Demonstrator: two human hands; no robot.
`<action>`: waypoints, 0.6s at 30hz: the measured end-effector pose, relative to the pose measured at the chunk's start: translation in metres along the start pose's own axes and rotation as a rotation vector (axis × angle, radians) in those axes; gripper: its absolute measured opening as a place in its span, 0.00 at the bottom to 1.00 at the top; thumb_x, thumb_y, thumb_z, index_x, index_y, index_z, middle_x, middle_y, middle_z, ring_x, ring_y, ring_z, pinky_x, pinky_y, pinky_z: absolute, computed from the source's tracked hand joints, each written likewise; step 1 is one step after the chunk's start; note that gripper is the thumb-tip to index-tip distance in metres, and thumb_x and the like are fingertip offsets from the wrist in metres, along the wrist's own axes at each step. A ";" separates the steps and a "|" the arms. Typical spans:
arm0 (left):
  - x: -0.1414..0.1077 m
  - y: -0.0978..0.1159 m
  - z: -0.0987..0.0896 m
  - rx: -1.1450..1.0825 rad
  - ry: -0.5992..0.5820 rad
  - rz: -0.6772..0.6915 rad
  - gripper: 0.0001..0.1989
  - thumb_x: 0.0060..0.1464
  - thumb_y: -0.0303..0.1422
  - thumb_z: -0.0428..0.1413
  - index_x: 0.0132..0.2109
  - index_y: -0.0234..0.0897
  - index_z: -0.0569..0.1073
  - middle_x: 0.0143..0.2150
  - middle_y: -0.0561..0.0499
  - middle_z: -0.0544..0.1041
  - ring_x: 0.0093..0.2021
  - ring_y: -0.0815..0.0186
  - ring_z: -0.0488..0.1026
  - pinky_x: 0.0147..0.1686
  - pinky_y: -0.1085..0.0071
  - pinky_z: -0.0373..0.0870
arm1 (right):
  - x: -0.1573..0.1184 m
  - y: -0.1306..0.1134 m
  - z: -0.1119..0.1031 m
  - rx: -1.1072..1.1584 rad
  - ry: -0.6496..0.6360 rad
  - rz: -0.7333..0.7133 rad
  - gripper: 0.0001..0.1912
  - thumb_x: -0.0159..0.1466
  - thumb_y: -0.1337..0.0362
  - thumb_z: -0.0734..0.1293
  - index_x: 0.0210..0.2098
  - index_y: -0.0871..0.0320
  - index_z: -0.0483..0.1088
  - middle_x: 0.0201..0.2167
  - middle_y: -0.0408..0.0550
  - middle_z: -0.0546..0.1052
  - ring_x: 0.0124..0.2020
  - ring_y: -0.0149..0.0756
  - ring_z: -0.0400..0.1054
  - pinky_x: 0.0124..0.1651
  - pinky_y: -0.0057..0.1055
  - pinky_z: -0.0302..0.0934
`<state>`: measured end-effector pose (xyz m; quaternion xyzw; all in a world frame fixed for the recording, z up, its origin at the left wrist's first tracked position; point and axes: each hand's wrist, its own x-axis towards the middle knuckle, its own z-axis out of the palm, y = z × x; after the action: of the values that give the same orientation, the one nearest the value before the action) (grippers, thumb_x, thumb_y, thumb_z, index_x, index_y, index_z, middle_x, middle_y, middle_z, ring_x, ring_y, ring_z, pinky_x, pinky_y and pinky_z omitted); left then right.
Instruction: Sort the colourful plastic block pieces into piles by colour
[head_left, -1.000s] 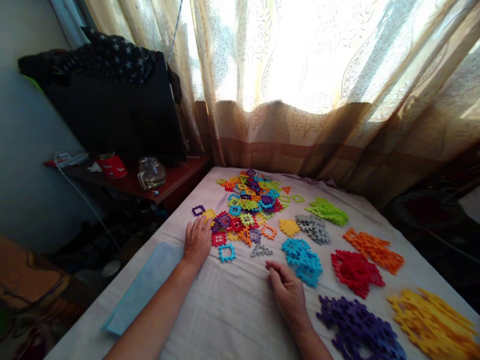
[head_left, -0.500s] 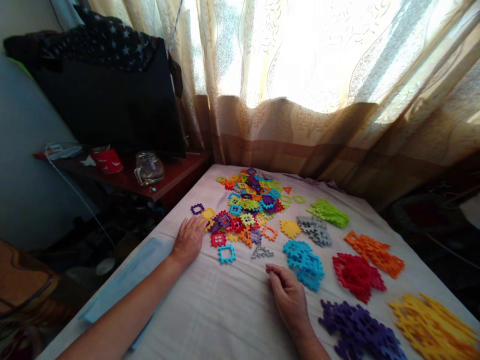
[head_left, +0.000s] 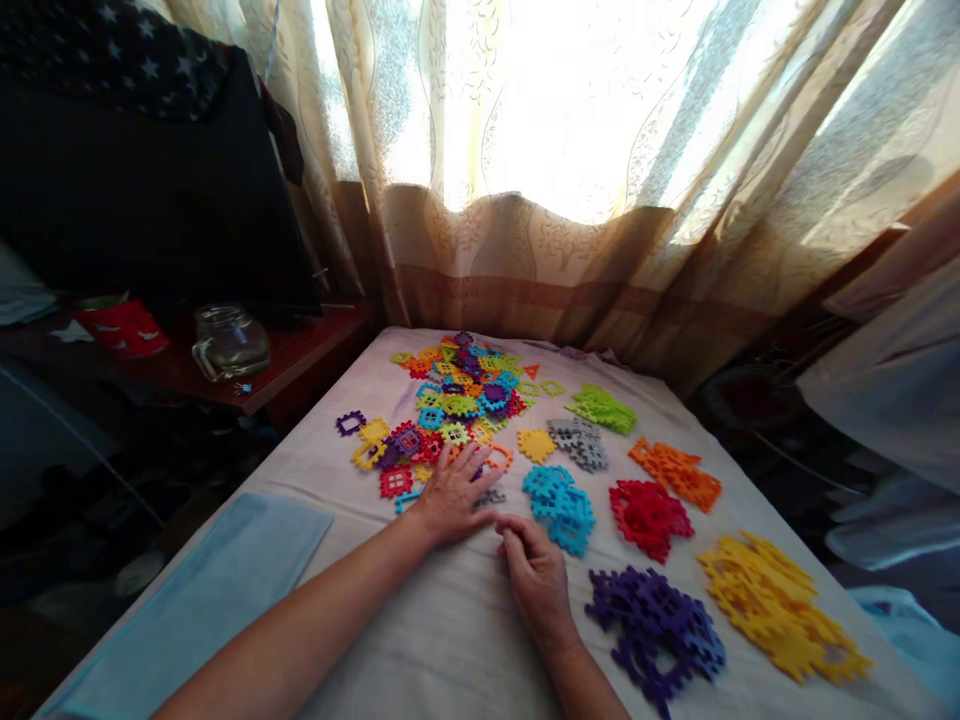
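My left hand (head_left: 454, 497) lies palm down with its fingers spread at the near edge of a mixed heap of plastic building pieces (head_left: 457, 405). Under or beside its fingers are a grey triangular piece (head_left: 491, 497) and an orange frame piece (head_left: 501, 457), both partly covered. A blue frame piece (head_left: 405, 500) shows beside the wrist, mostly hidden. My right hand (head_left: 536, 575) rests on the sheet close to the left fingertips, its fingers curled in and thumb pressed against them. Whatever it may hold is hidden. Nearest to it is a pile of light-blue pieces (head_left: 561, 508).
Single-colour piles lie to the right: purple (head_left: 656, 625), yellow (head_left: 780, 605), red (head_left: 651, 520), orange (head_left: 677, 472), grey (head_left: 579, 443) and green (head_left: 602, 408). A folded blue cloth (head_left: 202, 590) lies at the left. A glass jar (head_left: 231, 343) stands on the side table (head_left: 289, 365).
My left hand has moved right from the heap's left side to the grey triangle, near my right hand. My right hand stays curled. The view has turned to the right.
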<state>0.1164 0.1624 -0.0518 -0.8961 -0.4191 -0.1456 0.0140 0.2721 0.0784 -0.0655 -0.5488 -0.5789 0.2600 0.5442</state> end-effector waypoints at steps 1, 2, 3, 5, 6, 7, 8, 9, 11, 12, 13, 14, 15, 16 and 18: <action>0.009 0.003 0.003 -0.011 -0.017 -0.013 0.31 0.57 0.53 0.49 0.65 0.51 0.61 0.70 0.46 0.57 0.69 0.49 0.51 0.64 0.40 0.39 | 0.000 0.000 0.000 -0.002 0.002 -0.004 0.12 0.59 0.61 0.61 0.32 0.55 0.77 0.30 0.47 0.79 0.32 0.36 0.73 0.39 0.30 0.68; 0.017 0.005 0.006 -0.016 -0.031 -0.029 0.30 0.57 0.52 0.49 0.65 0.51 0.61 0.69 0.46 0.57 0.68 0.49 0.52 0.64 0.39 0.39 | 0.000 -0.001 0.000 -0.004 0.001 -0.006 0.12 0.59 0.61 0.61 0.32 0.55 0.77 0.30 0.47 0.79 0.33 0.36 0.73 0.39 0.30 0.68; 0.023 0.004 0.007 -0.017 -0.044 -0.040 0.30 0.57 0.52 0.49 0.64 0.50 0.61 0.69 0.46 0.59 0.68 0.48 0.53 0.64 0.39 0.39 | 0.001 -0.001 0.000 -0.004 0.000 -0.005 0.12 0.59 0.62 0.61 0.32 0.55 0.76 0.30 0.47 0.79 0.33 0.36 0.73 0.39 0.30 0.68; 0.028 0.001 0.006 -0.009 -0.060 -0.039 0.29 0.58 0.52 0.48 0.64 0.50 0.62 0.67 0.46 0.62 0.67 0.48 0.55 0.63 0.38 0.39 | 0.001 -0.002 0.001 0.000 -0.010 0.001 0.12 0.60 0.63 0.60 0.32 0.56 0.76 0.29 0.46 0.79 0.32 0.35 0.73 0.38 0.29 0.68; 0.027 -0.002 0.005 0.000 -0.061 -0.032 0.29 0.58 0.51 0.48 0.63 0.50 0.63 0.67 0.47 0.63 0.66 0.49 0.56 0.64 0.38 0.38 | 0.001 -0.002 0.001 0.005 -0.015 0.003 0.12 0.60 0.63 0.60 0.32 0.55 0.76 0.29 0.46 0.79 0.32 0.35 0.73 0.38 0.28 0.67; 0.025 -0.004 0.003 0.010 -0.059 -0.024 0.28 0.58 0.51 0.48 0.63 0.51 0.63 0.67 0.48 0.63 0.66 0.49 0.57 0.64 0.39 0.38 | 0.001 -0.002 0.001 0.010 -0.018 0.003 0.12 0.60 0.63 0.60 0.32 0.55 0.76 0.29 0.46 0.79 0.32 0.35 0.73 0.38 0.28 0.67; 0.020 -0.006 0.000 0.020 -0.052 -0.022 0.27 0.58 0.51 0.49 0.63 0.51 0.64 0.66 0.48 0.63 0.66 0.50 0.57 0.64 0.39 0.37 | 0.001 -0.003 0.001 0.015 -0.020 0.003 0.12 0.60 0.64 0.60 0.32 0.55 0.76 0.29 0.46 0.79 0.32 0.34 0.73 0.38 0.28 0.67; 0.015 -0.008 -0.002 0.031 -0.045 -0.025 0.27 0.58 0.50 0.49 0.62 0.52 0.64 0.66 0.49 0.64 0.66 0.51 0.58 0.65 0.40 0.37 | 0.001 -0.003 0.001 0.020 -0.024 0.002 0.12 0.60 0.64 0.60 0.32 0.55 0.76 0.29 0.46 0.79 0.32 0.34 0.73 0.38 0.28 0.67; 0.000 -0.009 -0.007 0.048 -0.035 -0.041 0.26 0.59 0.50 0.49 0.62 0.52 0.64 0.65 0.50 0.65 0.65 0.52 0.59 0.65 0.40 0.35 | 0.002 -0.003 0.001 0.029 -0.029 0.001 0.12 0.60 0.64 0.60 0.32 0.56 0.76 0.29 0.46 0.78 0.32 0.34 0.73 0.37 0.28 0.67; -0.008 -0.009 -0.010 0.053 -0.029 -0.050 0.25 0.59 0.50 0.49 0.62 0.52 0.65 0.65 0.50 0.66 0.65 0.52 0.59 0.65 0.40 0.34 | 0.002 -0.003 0.000 0.031 -0.031 0.003 0.12 0.60 0.64 0.60 0.32 0.56 0.76 0.29 0.46 0.78 0.32 0.34 0.73 0.37 0.28 0.67; -0.016 -0.009 -0.012 0.052 -0.024 -0.055 0.25 0.59 0.50 0.50 0.62 0.52 0.65 0.65 0.50 0.66 0.65 0.52 0.60 0.65 0.40 0.33 | 0.002 -0.003 0.000 0.032 -0.032 0.006 0.12 0.60 0.64 0.60 0.32 0.56 0.76 0.29 0.46 0.78 0.32 0.34 0.73 0.37 0.28 0.67; -0.024 -0.009 -0.014 0.047 -0.017 -0.055 0.25 0.58 0.50 0.50 0.61 0.52 0.65 0.64 0.50 0.66 0.65 0.52 0.60 0.65 0.41 0.33 | 0.002 -0.003 0.000 0.033 -0.033 0.009 0.12 0.60 0.63 0.60 0.32 0.56 0.76 0.29 0.46 0.78 0.32 0.34 0.72 0.37 0.28 0.67; -0.032 -0.008 -0.016 0.039 -0.008 -0.051 0.25 0.58 0.50 0.51 0.61 0.52 0.66 0.64 0.49 0.67 0.65 0.53 0.60 0.65 0.41 0.33 | 0.002 -0.003 0.001 0.033 -0.033 0.012 0.12 0.60 0.63 0.60 0.32 0.55 0.76 0.29 0.46 0.78 0.32 0.34 0.73 0.37 0.28 0.67; -0.040 -0.008 -0.017 0.030 0.005 -0.044 0.25 0.58 0.49 0.51 0.61 0.51 0.66 0.64 0.49 0.67 0.65 0.54 0.60 0.66 0.41 0.33 | 0.001 -0.003 0.001 0.031 -0.033 0.013 0.12 0.60 0.63 0.60 0.32 0.55 0.76 0.29 0.46 0.78 0.32 0.35 0.73 0.38 0.28 0.67; -0.053 -0.008 -0.019 0.019 0.046 -0.042 0.23 0.60 0.45 0.50 0.61 0.48 0.66 0.63 0.48 0.68 0.64 0.56 0.61 0.66 0.43 0.35 | 0.001 -0.003 0.002 0.015 -0.027 0.009 0.12 0.60 0.63 0.60 0.33 0.55 0.76 0.30 0.47 0.79 0.33 0.35 0.73 0.39 0.29 0.67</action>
<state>0.0734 0.1257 -0.0486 -0.8833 -0.4388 -0.1623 0.0289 0.2695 0.0791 -0.0630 -0.5440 -0.5817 0.2741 0.5391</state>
